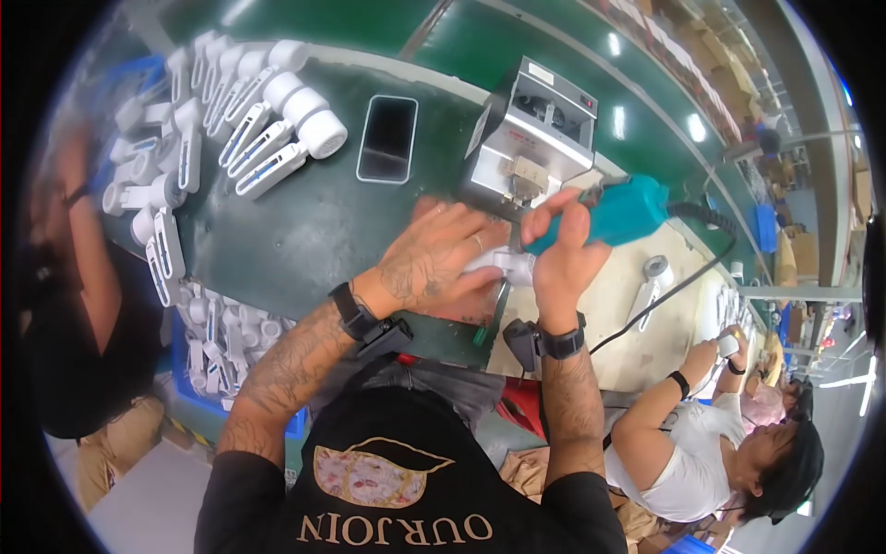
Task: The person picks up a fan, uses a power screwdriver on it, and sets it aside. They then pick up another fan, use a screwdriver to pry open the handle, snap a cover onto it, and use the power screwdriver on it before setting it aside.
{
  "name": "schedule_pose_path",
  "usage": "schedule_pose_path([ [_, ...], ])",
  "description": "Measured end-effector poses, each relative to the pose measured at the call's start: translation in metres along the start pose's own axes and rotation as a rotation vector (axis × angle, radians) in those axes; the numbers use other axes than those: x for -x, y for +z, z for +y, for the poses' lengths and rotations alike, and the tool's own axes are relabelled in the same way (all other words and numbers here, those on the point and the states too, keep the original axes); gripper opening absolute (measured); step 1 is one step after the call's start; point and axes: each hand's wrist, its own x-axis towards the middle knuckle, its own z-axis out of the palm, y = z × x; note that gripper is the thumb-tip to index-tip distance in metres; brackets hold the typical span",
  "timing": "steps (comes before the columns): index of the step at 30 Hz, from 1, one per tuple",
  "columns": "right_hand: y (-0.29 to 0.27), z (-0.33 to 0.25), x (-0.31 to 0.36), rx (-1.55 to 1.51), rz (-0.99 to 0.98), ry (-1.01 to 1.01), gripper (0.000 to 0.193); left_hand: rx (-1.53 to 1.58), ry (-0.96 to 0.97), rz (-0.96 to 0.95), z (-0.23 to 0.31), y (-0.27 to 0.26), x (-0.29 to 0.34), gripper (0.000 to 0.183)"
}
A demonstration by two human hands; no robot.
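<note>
My right hand [568, 263] is closed around a teal corded power tool [620, 217], its front end pointing down and left. Just below that front end lies a white plastic part [517, 266], seen only in part between my hands. My left hand [438, 254] lies palm down with its fingers bent at the white part, pressing it against the work surface. Its fingertips are close to the tool's tip. A reddish-brown pad [469, 309] shows beneath my left hand. The exact contact between tool and part is hidden by my fingers.
A silver-and-black bench machine [535, 129] stands beyond my hands. A phone [388, 138] lies left of it. White slotted parts [268, 152] crowd the table's left, above a blue bin [198, 388] of more. The black cord [688, 277] loops right. People sit on both sides.
</note>
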Motion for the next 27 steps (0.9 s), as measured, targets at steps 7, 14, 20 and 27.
schedule_pose_path([
  [7,-0.015,0.015,0.017,-0.028,-0.035,-0.036,0.037,0.018,0.031,0.016,0.009,0.007,0.005,0.055],
  [14,-0.010,-0.005,0.009,0.016,0.025,0.070,0.037,0.007,0.037,0.002,0.012,0.011,0.003,0.049],
  [20,0.024,-0.017,-0.047,0.114,0.037,-0.161,0.034,-0.007,-0.006,0.030,0.000,-0.001,0.007,0.045],
  [27,0.014,0.014,-0.054,0.049,0.043,-0.142,0.027,0.038,-0.001,0.009,0.005,0.008,0.006,0.044],
])
